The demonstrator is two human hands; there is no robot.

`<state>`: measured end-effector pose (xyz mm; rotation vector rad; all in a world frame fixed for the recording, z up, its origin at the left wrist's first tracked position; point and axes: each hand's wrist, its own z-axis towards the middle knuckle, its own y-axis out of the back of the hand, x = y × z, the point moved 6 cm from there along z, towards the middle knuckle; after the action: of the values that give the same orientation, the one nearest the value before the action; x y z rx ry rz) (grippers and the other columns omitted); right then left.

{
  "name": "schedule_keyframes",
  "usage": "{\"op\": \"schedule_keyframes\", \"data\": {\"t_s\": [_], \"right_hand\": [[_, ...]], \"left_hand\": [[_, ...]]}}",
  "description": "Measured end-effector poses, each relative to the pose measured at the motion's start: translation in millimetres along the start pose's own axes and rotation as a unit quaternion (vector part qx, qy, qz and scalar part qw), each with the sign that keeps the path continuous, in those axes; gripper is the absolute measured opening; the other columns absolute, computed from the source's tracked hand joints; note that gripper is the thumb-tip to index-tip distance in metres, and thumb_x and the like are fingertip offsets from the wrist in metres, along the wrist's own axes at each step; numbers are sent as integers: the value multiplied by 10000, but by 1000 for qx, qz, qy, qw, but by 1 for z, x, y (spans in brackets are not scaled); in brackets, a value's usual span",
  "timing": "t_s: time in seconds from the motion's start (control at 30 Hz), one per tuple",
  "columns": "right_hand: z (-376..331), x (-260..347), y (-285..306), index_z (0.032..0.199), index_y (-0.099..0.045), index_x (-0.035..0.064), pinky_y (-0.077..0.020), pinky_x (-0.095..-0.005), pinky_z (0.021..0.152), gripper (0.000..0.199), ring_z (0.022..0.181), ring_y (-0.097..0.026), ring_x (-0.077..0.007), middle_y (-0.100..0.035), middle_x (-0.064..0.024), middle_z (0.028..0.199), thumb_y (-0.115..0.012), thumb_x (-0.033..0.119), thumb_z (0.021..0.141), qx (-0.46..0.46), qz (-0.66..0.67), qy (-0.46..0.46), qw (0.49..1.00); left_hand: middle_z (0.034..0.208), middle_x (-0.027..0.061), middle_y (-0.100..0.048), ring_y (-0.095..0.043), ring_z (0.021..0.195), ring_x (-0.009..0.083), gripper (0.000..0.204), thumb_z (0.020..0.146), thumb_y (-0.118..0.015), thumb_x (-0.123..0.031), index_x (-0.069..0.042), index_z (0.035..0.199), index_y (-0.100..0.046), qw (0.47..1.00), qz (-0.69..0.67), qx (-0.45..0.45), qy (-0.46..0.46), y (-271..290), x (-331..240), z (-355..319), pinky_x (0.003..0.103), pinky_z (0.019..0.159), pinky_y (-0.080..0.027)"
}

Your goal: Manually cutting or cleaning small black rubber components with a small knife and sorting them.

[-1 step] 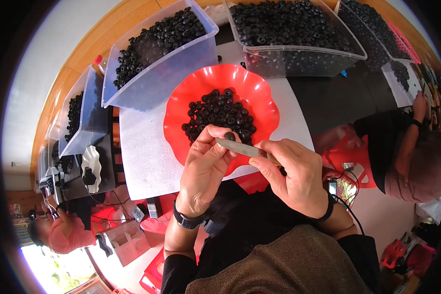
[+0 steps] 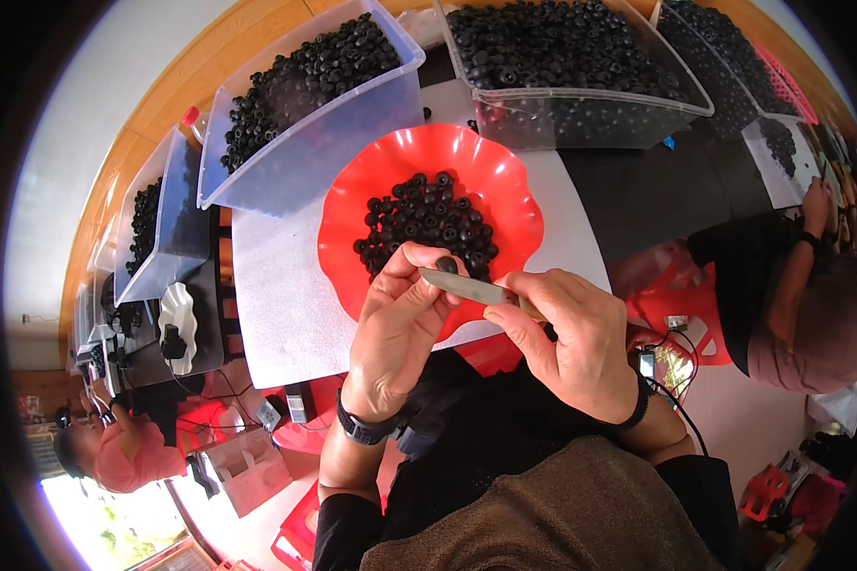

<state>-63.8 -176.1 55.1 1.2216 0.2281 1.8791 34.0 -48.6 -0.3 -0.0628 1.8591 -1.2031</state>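
Between the fingertips of my left hand (image 2: 405, 314) is a small dark round bead (image 2: 446, 265), pinched at the near side of the bowl. My right hand (image 2: 571, 328) is closed around the handle of a small knife (image 2: 467, 287). The knife's blade points left and lies across the left fingertips, just below the bead; whether it touches the bead I cannot tell. Beneath and beyond both hands, a red wavy-rimmed bowl (image 2: 352, 190) contains a heap of black beads (image 2: 428, 214), several showing a round hole. It rests on a white mat (image 2: 276, 314).
Clear plastic bins of black beads stand behind the bowl, one at the left (image 2: 305, 143) and one at the right (image 2: 581, 114). Another bin (image 2: 162, 219) is farther left, near a white wavy dish (image 2: 178, 324). People sit at the far right (image 2: 790, 314) and lower left (image 2: 138, 452).
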Motion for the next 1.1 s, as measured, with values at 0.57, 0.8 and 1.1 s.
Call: {"op": "schedule_keyframes", "data": {"t_s": [0.57,0.8,1.1], "right_hand": [[6,-4,-13,887,-636,61,-441,-342,501,226,588,-564,-221,-545,-35,658,-750,232,794,-22,-54,25,998],[15,-28,-7,866,-627,52,-449,-368,523,191,606,-590,-258,-580,-79,675,-704,225,837,-69,-75,-8,995],[4,-16,-3,861,-644,19,-446,-336,484,194,524,-601,-258,-623,-108,665,-671,208,892,-19,48,-70,996]], "left_hand": [[985,99,-613,-562,874,148,83,950,-554,-46,-39,1025,-588,1000,-15,-5,21,10,1,5,274,846,-484],[910,91,-599,-552,821,148,80,943,-588,-91,-31,992,-604,993,-73,48,78,4,4,4,248,771,-476],[947,87,-605,-587,884,150,53,940,-584,-66,-34,977,-603,996,-60,38,52,13,3,6,262,833,-498]]}}
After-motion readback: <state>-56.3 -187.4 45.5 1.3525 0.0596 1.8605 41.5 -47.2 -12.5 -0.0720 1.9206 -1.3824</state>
